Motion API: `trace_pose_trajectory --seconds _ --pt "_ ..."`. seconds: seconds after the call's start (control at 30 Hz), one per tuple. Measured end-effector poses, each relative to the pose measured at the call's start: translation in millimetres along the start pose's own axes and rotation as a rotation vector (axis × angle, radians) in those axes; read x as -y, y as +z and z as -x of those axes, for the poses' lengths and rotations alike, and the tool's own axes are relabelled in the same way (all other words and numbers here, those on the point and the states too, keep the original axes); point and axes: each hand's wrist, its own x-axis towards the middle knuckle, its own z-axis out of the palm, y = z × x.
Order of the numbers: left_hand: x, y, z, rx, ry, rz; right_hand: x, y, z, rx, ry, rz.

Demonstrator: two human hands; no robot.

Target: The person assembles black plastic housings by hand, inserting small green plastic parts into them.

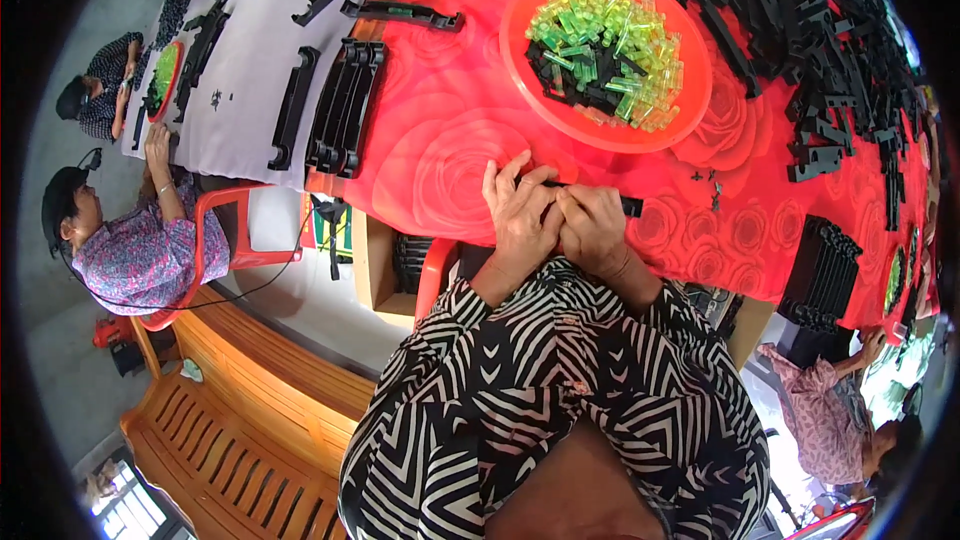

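Near the front edge of the red table, my left hand [521,208] and my right hand [596,224] meet around a black plastic strip [632,207]. One end of it sticks out past my right hand; the fingers cover most of the rest. My right fingers are pinched together on it. The left fingers are bent around it, and their tips touch or nearly touch the right ones. Just beyond my hands stands a round red tray [610,141], holding small clear yellow-green tubes [640,50] and small black pieces [575,80].
Long black plastic strips [346,108] lie stacked at the left. One strip [405,14] lies behind them. A big heap of black strips [830,30] fills the far right; another stack [822,275] sits nearer. Other people [140,240] work at both sides. A wooden bench [240,410] stands left.
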Motion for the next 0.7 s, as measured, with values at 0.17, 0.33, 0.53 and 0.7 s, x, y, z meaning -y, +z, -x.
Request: trace_pose_trajectory --seconds 0.17,0.33,0.53,0.7 --pt "7 -5 -3 0.048 0.083 -0.026 4 -15 -17 0.049 0.067 -0.137" --pt "12 -10 -3 0.145 0.142 0.009 -4 -13 -16 0.051 0.216 -0.234" --pt "8 -25 -5 0.180 0.159 -0.018 -6 -40 -26 -0.061 0.318 -0.284" --pt "6 -25 -2 0.138 0.119 0.026 -9 -31 -17 0.007 0.155 -0.128"
